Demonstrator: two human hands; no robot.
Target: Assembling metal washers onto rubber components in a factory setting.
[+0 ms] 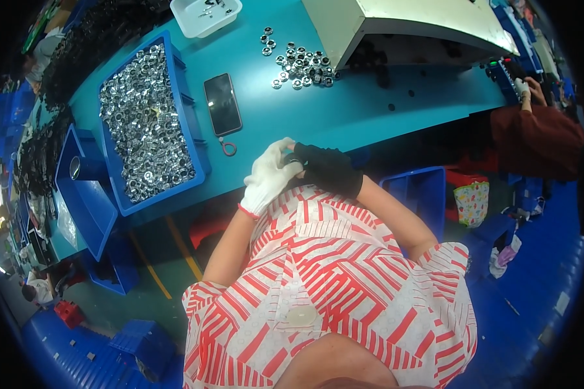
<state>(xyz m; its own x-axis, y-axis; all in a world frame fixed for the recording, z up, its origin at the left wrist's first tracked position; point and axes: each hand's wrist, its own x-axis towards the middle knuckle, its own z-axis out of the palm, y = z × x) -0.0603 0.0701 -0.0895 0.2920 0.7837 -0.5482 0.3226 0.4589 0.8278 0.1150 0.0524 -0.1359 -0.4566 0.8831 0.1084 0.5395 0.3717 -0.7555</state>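
My left hand, in a white knit glove, meets my right hand, in a black glove, at the near edge of the teal table. The fingers of both are curled in and pressed together. A small dark, shiny bit shows between the fingertips, but the fingers hide most of it. Beyond my left hand lies a dark phone with a red ring strap. To the left is a blue bin filled with shiny metal ring-shaped parts. More such parts lie loose farther back.
A white tray with a few small pieces stands at the back. A cream metal housing covers the far right of the table. Blue bins are at the left. Another person's gloved hand works at the far right.
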